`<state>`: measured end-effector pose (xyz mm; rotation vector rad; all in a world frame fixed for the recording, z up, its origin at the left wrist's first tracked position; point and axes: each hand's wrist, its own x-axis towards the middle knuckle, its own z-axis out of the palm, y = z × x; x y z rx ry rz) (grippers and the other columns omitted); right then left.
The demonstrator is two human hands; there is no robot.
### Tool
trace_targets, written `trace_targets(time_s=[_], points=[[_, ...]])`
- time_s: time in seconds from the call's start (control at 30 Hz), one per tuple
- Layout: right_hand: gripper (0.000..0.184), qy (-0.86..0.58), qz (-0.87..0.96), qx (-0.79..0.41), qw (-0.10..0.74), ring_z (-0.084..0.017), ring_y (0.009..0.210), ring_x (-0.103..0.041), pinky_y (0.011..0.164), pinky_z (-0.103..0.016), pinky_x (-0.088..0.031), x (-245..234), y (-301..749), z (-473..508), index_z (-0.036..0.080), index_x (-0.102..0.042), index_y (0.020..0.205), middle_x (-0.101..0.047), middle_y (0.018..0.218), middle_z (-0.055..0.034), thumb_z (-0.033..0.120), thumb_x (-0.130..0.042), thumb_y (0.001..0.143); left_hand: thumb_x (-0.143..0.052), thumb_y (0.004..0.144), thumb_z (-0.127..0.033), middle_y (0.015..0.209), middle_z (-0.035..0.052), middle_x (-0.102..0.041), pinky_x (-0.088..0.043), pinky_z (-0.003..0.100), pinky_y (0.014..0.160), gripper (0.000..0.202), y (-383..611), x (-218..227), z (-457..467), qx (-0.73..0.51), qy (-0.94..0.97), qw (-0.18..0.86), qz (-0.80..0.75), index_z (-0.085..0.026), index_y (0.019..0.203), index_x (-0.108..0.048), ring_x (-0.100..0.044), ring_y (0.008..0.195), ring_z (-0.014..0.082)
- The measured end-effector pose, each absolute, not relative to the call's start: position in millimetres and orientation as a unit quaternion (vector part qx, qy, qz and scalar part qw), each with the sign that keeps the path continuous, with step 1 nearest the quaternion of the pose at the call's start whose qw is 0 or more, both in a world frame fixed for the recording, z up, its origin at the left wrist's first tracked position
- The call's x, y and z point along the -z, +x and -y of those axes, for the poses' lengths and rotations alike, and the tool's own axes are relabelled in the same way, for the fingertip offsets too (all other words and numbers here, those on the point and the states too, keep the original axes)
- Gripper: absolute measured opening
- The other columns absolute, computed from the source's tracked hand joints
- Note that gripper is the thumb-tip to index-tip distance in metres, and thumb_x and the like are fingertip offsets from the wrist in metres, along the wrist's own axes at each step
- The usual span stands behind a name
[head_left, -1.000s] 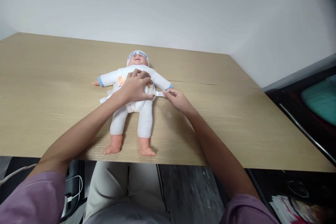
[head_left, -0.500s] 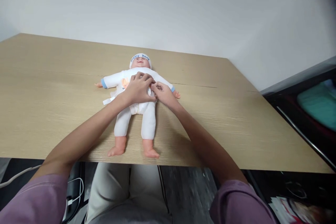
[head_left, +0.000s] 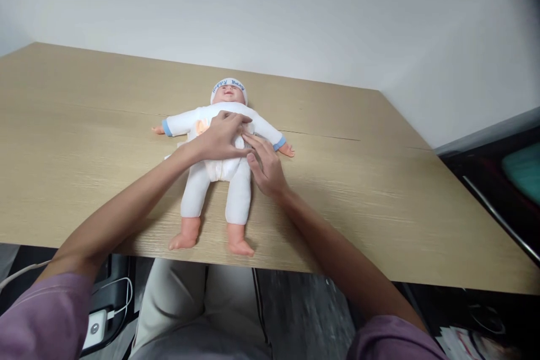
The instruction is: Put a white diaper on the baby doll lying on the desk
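Doll (head_left: 238,191) lies face-up mid-table (head_left: 379,191), long axis running straight away from the person: head far, feet near the front edge, dead ahead of both hands. Left hand (head_left: 219,138) lies flat and open across its belly, palm down, gripping nothing; right hand (head_left: 265,167) is open too, fingers spread, touching the doll's hip beside the left fingertips. Off the table's right, a dark unit (head_left: 485,169) holds something teal (head_left: 523,171), can't tell what.

Bright even light, soft shadows under the arms, wide-angle bending at edges (top-right corner dark)
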<state>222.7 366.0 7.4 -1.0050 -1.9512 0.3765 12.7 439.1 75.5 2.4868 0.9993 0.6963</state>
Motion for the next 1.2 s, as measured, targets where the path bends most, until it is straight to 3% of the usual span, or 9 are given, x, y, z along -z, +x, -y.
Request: trace_targets(time_s=[0.17,0.4,0.53,0.63,0.7,0.83,0.97,1.07,1.2], points=[[0.057,-0.386,0.787,-0.163,0.453,-0.033,0.161,-0.058,0.139,-0.059,-0.043,-6.8,229.0,-368.6,0.029,-0.065,0.165,-0.066,0.17,-0.01,0.056,-0.041,0.12,-0.059,0.112,-0.061,0.163,0.0152,-0.066,-0.049,0.049,0.128,0.055,-30.0,-75.1,-436.3,-0.366,0.819,0.282,-0.341,-0.023,0.152,-0.061,-0.063,0.15,0.0328],[0.047,-0.4,0.768,-0.139,0.48,-0.035,0.153,-0.064,0.136,-0.062,-0.046,-5.8,225.4,-368.6,0.03,-0.068,0.156,-0.073,0.158,-0.0128,0.051,-0.046,0.12,-0.053,0.11,-0.052,0.142,0.0146,-0.076,-0.052,0.05,0.12,0.043,-108.5,-27.8,-431.2,-0.317,0.818,0.165,-0.45,-0.023,0.139,-0.069,-0.068,0.129,0.0322],[0.038,-0.426,0.752,-0.054,0.5,-0.038,0.144,-0.066,0.123,-0.064,-0.056,-19.5,211.0,-367.9,0.03,-0.071,0.145,-0.071,0.149,-0.0158,0.048,-0.055,0.116,-0.05,0.11,-0.045,0.134,0.0148,-0.08,-0.052,0.052,0.114,0.036,-120.4,-26.2,-427.0,-0.272,0.822,0.117,-0.486,-0.023,0.127,-0.072,-0.068,0.126,0.0346],[0.033,-0.43,0.759,-0.02,0.489,-0.037,0.127,-0.071,0.11,-0.059,-0.061,-41.7,193.5,-371.4,0.028,-0.072,0.137,-0.073,0.136,-0.0164,0.046,-0.057,0.115,-0.05,0.109,-0.051,0.124,0.0186,-0.081,-0.051,0.055,0.112,0.039,-121.0,-28.6,-422.8,-0.218,0.821,0.07,-0.523,-0.02,0.115,-0.072,-0.07,0.119,0.0371],[0.033,-0.415,0.792,-0.02,0.448,-0.037,0.126,-0.07,0.114,-0.059,-0.059,-58.8,180.4,-382.0,0.027,-0.071,0.139,-0.074,0.136,-0.0156,0.045,-0.06,0.113,-0.052,0.108,-0.059,0.113,0.0194,-0.081,-0.051,0.056,0.111,0.044,-122.9,-28.1,-421.1,-0.172,0.822,0.063,-0.54,-0.019,0.108,-0.071,-0.071,0.109,0.0375],[0.048,-0.384,0.871,-0.079,0.295,-0.043,0.142,-0.064,0.124,-0.064,-0.049,-84.8,155.5,-429.0,0.025,-0.07,0.147,-0.076,0.146,-0.0162,0.048,-0.072,0.106,-0.065,0.097,-0.068,0.098,0.0178,-0.079,-0.054,0.049,0.094,0.047,-132.3,-26.6,-423.9,-0.098,0.808,0.113,-0.57,-0.021,0.097,-0.07,-0.072,0.096,0.0382],[0.051,-0.365,0.902,-0.159,0.166,-0.04,0.126,-0.072,0.112,-0.056,-0.056,-92.0,137.8,-480.5,0.021,-0.075,0.14,-0.08,0.134,-0.0156,0.043,-0.083,0.094,-0.076,0.086,-0.067,0.086,0.0098,-0.076,-0.049,0.039,0.08,0.043,-146.9,-30.2,-432.6,-0.062,0.801,0.202,-0.56,-0.025,0.079,-0.065,-0.068,0.082,0.0297],[0.042,-0.351,0.906,-0.166,0.169,-0.033,0.11,-0.072,0.103,-0.049,-0.057,-91.1,129.9,-494.9,0.023,-0.077,0.132,-0.081,0.119,-0.0104,0.032,-0.079,0.091,-0.079,0.079,-0.066,0.079,0.0051,-0.074,-0.044,0.035,0.073,0.042,-158.6,-34.5,-439.0,-0.062,0.802,0.278,-0.526,-0.026,0.075,-0.067,-0.062,0.074,0.0243],[0.026,-0.327,0.918,-0.07,0.211,-0.036,0.12,-0.067,0.112,-0.053,-0.048,-97.5,123.1,-476.8,0.024,-0.077,0.12,-0.077,0.121,-0.0119,0.023,-0.071,0.094,-0.081,0.077,-0.071,0.082,0.0032,-0.071,-0.044,0.033,0.073,0.048,-170.3,-41.9,-444.9,-0.078,0.775,0.383,-0.496,-0.024,0.077,-0.072,-0.062,0.078,0.0223]])
